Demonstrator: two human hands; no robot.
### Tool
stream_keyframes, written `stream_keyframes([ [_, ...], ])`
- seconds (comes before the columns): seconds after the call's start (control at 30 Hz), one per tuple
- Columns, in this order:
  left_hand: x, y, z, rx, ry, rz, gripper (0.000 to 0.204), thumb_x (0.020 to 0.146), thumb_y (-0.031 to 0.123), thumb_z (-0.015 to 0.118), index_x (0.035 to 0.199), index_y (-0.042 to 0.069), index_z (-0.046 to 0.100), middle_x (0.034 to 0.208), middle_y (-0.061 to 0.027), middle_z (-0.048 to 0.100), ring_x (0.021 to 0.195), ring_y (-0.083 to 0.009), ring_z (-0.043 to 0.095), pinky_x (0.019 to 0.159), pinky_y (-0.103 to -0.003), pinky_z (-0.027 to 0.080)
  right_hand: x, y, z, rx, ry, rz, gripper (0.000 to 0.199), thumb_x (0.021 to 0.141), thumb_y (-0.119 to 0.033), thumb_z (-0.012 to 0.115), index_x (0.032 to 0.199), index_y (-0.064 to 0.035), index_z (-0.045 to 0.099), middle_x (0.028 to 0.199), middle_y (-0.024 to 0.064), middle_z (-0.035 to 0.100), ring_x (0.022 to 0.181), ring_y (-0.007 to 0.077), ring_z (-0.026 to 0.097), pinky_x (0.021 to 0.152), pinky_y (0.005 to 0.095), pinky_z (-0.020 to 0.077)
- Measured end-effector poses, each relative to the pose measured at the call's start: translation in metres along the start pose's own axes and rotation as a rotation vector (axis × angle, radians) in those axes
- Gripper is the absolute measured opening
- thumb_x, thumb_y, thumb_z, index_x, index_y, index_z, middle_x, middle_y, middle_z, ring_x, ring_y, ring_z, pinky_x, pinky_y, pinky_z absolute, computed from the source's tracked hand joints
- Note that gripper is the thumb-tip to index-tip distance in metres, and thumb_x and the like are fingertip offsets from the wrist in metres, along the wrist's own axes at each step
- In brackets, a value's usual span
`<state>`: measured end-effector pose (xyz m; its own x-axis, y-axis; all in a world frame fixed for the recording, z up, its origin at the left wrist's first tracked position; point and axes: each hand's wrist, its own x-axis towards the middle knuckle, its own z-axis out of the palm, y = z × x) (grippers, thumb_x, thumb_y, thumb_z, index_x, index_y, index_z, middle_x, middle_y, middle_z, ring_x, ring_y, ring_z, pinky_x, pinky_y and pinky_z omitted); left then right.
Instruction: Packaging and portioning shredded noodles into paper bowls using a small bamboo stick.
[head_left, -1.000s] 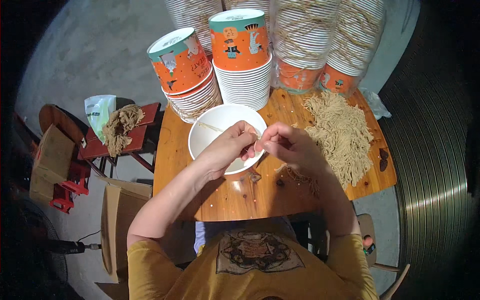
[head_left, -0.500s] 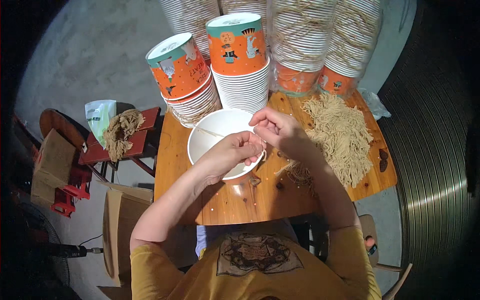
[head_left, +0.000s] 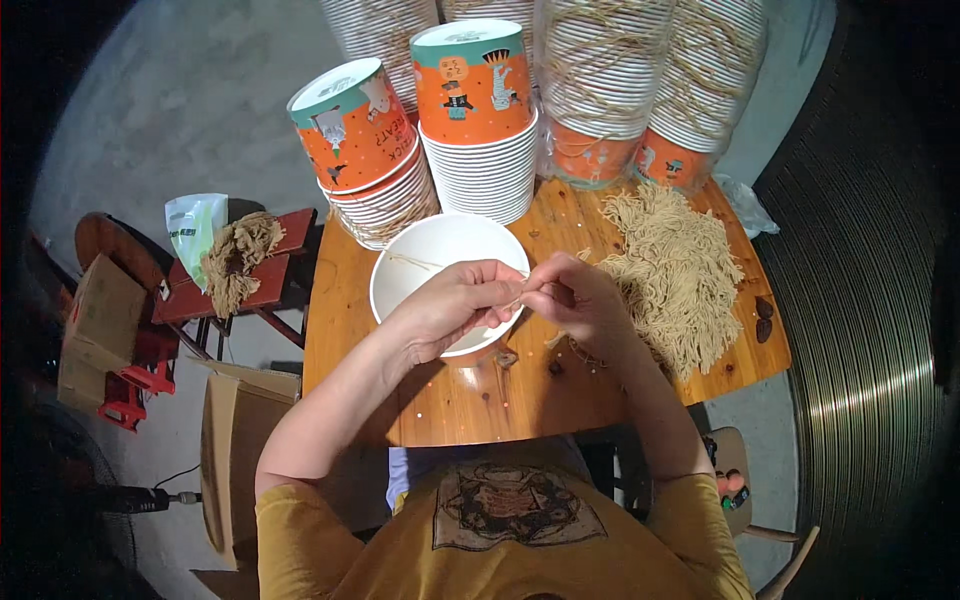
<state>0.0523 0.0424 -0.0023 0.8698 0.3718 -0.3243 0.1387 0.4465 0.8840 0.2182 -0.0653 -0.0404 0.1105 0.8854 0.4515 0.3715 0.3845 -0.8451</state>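
Observation:
An open paper bucket (head_left: pixel 398 285) with a white inside stands on the table before me, a strip of its orange outside showing below the rim. A length of tan cord (head_left: pixel 412 262) lies across its far inner wall. Over the bucket's right rim, my left hand (head_left: pixel 462 303) is closed, thumb and fingers pinching thin cord. My right hand (head_left: pixel 578 300) meets it there, its fingertips also pinched on the cord. The fingers mostly hide the cord's end and the rim beneath. Close to my right hand lies a heap of tan cords (head_left: pixel 685 285).
Behind the bucket stand two upside-down stacks of orange printed buckets, one shorter (head_left: pixel 352 140) and one taller (head_left: pixel 478 100). Tall plastic-wrapped bucket stacks (head_left: pixel 600 75) rise farther back. Left of the wooden table (head_left: pixel 440 410), a red stool (head_left: pixel 285 235) bears more cord; a cardboard box (head_left: pixel 240 440) stands nearer.
My right hand has come down and slightly right, its fingertips now against those of my left hand. The left hand stays at the bucket's rim.

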Motion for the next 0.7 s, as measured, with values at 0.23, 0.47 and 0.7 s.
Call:
stream_keyframes([
  [0.23,-0.008,0.003,-0.006,-0.048,-0.074,0.015,0.018,0.091,0.006,0.056,0.107,-0.002,0.055,0.091,-0.0052,0.059,0.078,-0.0085,0.057,0.071,-0.019,0.049,0.004,-0.005,-0.001,-0.048,-0.005,-0.058,0.010,0.081,-0.006,0.068,0.085,-0.0050,0.059,0.072,-0.0012,0.049,0.060,0.0051,0.045,0.055,0.0218,0.0395],
  [0.47,-0.009,0.003,-0.003,0.096,-0.042,0.065,0.029,0.083,0.000,0.062,0.111,-0.001,0.051,0.092,-0.0044,0.058,0.080,-0.0091,0.057,0.073,-0.020,0.048,0.004,-0.015,0.001,0.025,-0.013,0.124,0.013,0.080,-0.003,0.068,0.089,-0.0064,0.059,0.064,-0.0061,0.038,0.055,0.0036,0.035,0.051,0.0218,0.0290],
  [0.7,-0.009,-0.002,0.006,0.414,0.095,0.277,0.043,0.076,-0.007,0.056,0.116,0.003,0.043,0.086,-0.0016,0.052,0.079,-0.0095,0.051,0.073,-0.022,0.044,0.005,-0.017,0.002,-0.106,-0.035,0.112,0.013,0.082,-0.008,0.068,0.092,-0.0058,0.059,0.061,-0.0077,0.036,0.054,0.0033,0.034,0.050,0.0220,0.0287],
])
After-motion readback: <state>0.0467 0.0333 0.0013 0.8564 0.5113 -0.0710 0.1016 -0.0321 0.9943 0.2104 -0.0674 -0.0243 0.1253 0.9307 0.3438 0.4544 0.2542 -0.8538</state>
